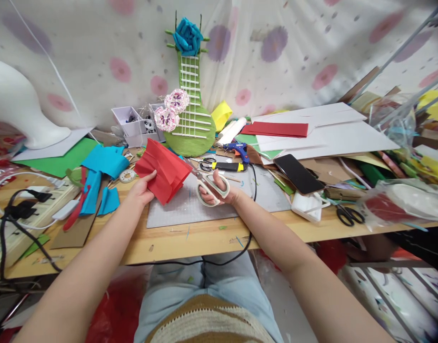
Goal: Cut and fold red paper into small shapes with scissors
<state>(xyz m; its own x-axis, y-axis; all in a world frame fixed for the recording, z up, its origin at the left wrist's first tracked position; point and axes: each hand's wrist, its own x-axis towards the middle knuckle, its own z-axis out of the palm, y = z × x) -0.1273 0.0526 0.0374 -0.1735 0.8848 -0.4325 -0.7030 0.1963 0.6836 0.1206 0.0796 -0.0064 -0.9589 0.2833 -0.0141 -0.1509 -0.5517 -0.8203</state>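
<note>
My left hand [144, 187] grips a folded stack of red crepe paper [165, 174] by its lower left edge, lifted over a grey cutting mat [190, 212]. In my right hand [221, 188] is a pair of scissors [214, 193] with white handles, my fingers through the loops. The blades point left and reach the right edge of the red paper; whether they are cutting into it I cannot tell. Behind the paper stands a green guitar-shaped craft piece [190, 138] with white strips, a blue paper flower [188, 37] and pink-white crocheted flowers [172, 109].
A blue glue gun [238, 150] and a yellow-black cutter [229, 166] lie beyond the scissors. At right are a black phone [298, 174], black scissors [349, 215] and white boards [322, 133]. Blue paper pieces [104, 162] and a power strip [54, 205] are at left. A black cable [253, 209] crosses the table edge.
</note>
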